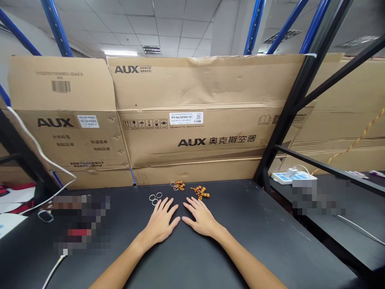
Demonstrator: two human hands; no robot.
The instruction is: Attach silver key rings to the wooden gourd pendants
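Observation:
My left hand [161, 222] lies flat on the black tabletop [177, 257], fingers spread, holding nothing. Just beyond its fingertips are several thin silver rings [152, 197], lying loose. My right hand [201, 218] rests palm down beside it, also spread, with the two thumbs close but apart. Past the right fingertips sits a small pile of brown-orange gourd-shaped beaded charms [202, 192]. A smaller bunch of similar beaded charms [179, 185] lies farther back, with silver rings next to it.
Printed cardboard [192, 132] walls off the back of the table. Blurred-out items [81, 224] with a white cable [54, 271] lie at the left. Black rack posts [282, 108] stand at the right, with a power strip [293, 177] on the neighbouring surface.

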